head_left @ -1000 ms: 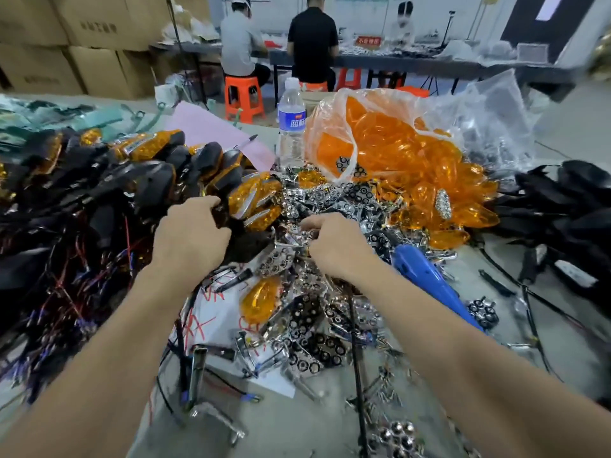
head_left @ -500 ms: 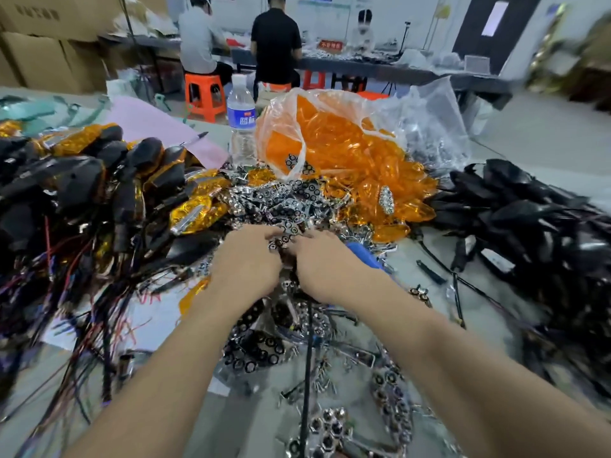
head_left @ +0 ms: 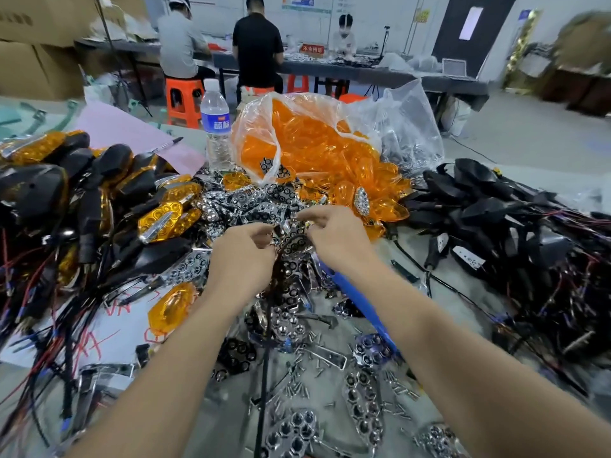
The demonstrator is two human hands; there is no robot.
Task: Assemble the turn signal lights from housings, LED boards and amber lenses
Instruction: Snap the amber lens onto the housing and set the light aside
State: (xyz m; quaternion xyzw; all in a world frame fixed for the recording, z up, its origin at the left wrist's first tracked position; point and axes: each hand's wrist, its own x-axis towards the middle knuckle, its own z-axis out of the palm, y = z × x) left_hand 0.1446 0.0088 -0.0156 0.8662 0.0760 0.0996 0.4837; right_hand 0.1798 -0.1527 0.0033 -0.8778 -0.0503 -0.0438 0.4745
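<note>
Cluttered table, right hand on reflector

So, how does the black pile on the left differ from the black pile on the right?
Left pile: amber lenses show on its housings; right pile: plain black, no amber. Left pile's wires cross white paper; right pile's lie on grey table. Both trail thin wires.

Left hand and right hand pinch a black wire over the chrome reflector pile.

Head-worn view, forward-down, close over bench
</note>
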